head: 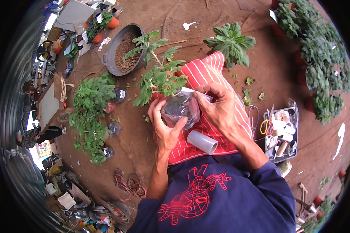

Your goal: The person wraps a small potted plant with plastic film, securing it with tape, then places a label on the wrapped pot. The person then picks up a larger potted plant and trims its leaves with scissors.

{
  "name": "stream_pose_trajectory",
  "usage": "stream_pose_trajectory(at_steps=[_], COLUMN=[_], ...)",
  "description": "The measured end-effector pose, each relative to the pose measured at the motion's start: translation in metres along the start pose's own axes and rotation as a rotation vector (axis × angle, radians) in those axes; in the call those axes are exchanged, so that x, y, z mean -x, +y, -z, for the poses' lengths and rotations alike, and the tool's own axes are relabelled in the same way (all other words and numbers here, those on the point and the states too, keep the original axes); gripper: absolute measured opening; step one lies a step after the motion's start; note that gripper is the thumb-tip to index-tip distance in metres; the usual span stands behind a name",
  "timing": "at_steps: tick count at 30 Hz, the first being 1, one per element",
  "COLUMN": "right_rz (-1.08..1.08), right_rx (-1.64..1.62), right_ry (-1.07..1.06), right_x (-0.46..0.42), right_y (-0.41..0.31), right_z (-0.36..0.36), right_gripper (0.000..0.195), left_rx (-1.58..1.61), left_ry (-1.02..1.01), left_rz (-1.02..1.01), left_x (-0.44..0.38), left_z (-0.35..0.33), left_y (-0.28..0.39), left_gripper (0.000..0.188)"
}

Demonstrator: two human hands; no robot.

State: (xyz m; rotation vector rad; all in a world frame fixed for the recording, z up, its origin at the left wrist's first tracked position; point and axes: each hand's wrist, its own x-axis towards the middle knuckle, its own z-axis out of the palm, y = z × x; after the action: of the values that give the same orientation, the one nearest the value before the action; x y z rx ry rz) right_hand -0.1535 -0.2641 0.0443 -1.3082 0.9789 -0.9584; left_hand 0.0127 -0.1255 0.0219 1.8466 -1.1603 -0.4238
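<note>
A leafy potted plant (163, 78) leans away from me over my lap, its pot (182, 109) wrapped in clear plastic film. My left hand (166, 128) cups the wrapped pot from the left, thumb on its near side. With thumb and forefinger, my right hand (217, 106) pinches a white strip, perhaps a tag or label, at the pot's upper right rim. On the red striped cloth (233, 116) over my lap lies a roll of clear plastic film (202, 142), touched by neither hand.
A black tub of soil (127, 54) stands ahead at left. Wrapped plants (92, 102) line the left. Right of me sits a tray (294, 148) with scissors (269, 123) and several rolls. Potted plants (323, 58) stand far right. Someone in dark clothing (43, 136) is at far left.
</note>
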Motion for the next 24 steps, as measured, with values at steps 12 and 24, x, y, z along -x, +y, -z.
stream_pose_trajectory(at_steps=[12, 24], right_rz=[-0.006, 0.225], right_rx=[0.002, 0.208], right_ry=[-0.099, -0.005], right_x=[-0.024, -0.015], right_y=[-0.012, -0.010], right_z=[-0.034, -0.055], right_gripper=[0.012, 0.013], left_rx=[0.150, 0.031], left_ry=[-0.009, 0.032], left_rz=[-0.034, -0.099], left_x=[0.004, 0.005], left_z=[0.000, -0.003], left_y=[-0.014, -0.008], left_gripper=[0.093, 0.092])
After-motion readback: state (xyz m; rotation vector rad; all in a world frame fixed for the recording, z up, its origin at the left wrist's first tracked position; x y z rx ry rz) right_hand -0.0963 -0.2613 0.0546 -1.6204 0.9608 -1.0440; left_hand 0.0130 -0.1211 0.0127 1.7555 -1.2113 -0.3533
